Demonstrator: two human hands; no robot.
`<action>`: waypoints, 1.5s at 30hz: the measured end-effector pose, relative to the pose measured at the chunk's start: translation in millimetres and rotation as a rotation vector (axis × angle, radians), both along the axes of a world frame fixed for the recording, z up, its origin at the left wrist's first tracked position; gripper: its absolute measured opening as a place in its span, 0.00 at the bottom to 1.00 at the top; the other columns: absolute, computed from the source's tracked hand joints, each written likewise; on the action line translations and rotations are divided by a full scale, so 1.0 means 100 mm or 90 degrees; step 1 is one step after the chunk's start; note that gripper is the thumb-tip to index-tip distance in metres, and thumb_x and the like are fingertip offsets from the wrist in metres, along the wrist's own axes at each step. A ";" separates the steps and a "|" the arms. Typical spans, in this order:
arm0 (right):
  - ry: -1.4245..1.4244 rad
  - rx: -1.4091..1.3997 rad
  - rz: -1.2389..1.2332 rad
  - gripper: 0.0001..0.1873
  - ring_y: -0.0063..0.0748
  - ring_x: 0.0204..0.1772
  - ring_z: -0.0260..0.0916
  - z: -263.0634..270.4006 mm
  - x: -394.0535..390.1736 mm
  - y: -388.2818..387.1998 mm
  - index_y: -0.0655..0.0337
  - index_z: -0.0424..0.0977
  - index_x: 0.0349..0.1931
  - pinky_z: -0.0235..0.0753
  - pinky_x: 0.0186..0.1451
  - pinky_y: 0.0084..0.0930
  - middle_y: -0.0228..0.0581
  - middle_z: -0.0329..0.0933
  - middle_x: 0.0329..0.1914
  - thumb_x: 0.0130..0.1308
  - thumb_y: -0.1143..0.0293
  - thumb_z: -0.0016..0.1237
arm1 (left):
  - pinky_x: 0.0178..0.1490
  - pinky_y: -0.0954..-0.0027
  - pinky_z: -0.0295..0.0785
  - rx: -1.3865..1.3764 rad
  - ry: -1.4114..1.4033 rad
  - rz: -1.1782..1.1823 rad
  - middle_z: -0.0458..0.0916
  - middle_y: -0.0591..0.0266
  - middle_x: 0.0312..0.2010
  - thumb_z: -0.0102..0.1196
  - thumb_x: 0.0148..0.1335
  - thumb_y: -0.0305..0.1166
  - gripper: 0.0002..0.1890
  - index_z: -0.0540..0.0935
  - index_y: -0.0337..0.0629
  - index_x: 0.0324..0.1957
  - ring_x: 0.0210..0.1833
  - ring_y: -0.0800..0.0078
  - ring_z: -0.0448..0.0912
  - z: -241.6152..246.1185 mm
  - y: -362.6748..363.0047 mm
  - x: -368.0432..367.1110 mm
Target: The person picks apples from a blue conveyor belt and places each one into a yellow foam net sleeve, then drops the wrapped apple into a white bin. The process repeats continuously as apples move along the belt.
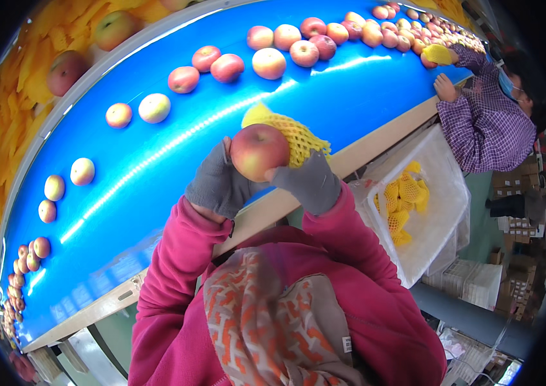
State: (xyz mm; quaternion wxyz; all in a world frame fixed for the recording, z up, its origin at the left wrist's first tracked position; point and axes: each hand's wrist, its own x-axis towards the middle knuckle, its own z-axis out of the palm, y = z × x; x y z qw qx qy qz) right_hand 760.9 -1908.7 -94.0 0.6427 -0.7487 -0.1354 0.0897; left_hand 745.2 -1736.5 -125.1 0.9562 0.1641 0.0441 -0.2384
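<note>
A red and yellow apple [259, 152] is held up over the near edge of the blue belt [195, 149]. My left hand [222, 178], in a grey fingerless glove, grips its left side. From the right, my right hand [309, 181], gloved the same way, has its thumb on the apple's lower edge. A yellow foam net sleeve [302, 140] lies behind the apple, close against the right hand; the fingers holding it are hidden. The apple's front is bare of netting.
More apples [269, 63] lie along the belt, crowded at the far right. A white lined bin [439, 227] with yellow foam nets [405, 193] stands at my right. Beyond it a masked co-worker [490, 111] handles a netted apple. A pale wooden rail [384, 137] edges the belt.
</note>
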 end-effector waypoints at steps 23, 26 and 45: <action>0.138 0.080 0.011 0.22 0.30 0.39 0.73 0.07 0.11 -0.48 0.70 0.71 0.44 0.73 0.43 0.28 0.40 0.75 0.37 0.49 0.66 0.51 | 0.43 0.58 0.78 -0.046 0.075 0.044 0.75 0.48 0.49 0.40 0.67 0.50 0.27 0.66 0.36 0.57 0.44 0.51 0.78 -0.02 -0.56 -0.02; 0.135 0.140 0.011 0.22 0.32 0.41 0.73 0.07 0.13 -0.43 0.69 0.71 0.44 0.73 0.44 0.29 0.42 0.75 0.39 0.49 0.65 0.51 | 0.48 0.58 0.77 -0.104 -0.046 -0.046 0.74 0.49 0.51 0.41 0.66 0.48 0.26 0.66 0.37 0.57 0.48 0.54 0.77 0.00 -0.55 0.00; -0.160 -0.047 0.115 0.34 0.36 0.51 0.72 -0.01 0.22 -0.11 0.63 0.67 0.53 0.72 0.51 0.31 0.44 0.73 0.50 0.44 0.61 0.62 | 0.58 0.55 0.67 0.074 -0.113 0.096 0.65 0.50 0.60 0.57 0.56 0.50 0.38 0.61 0.37 0.62 0.61 0.55 0.67 0.15 -0.12 -0.14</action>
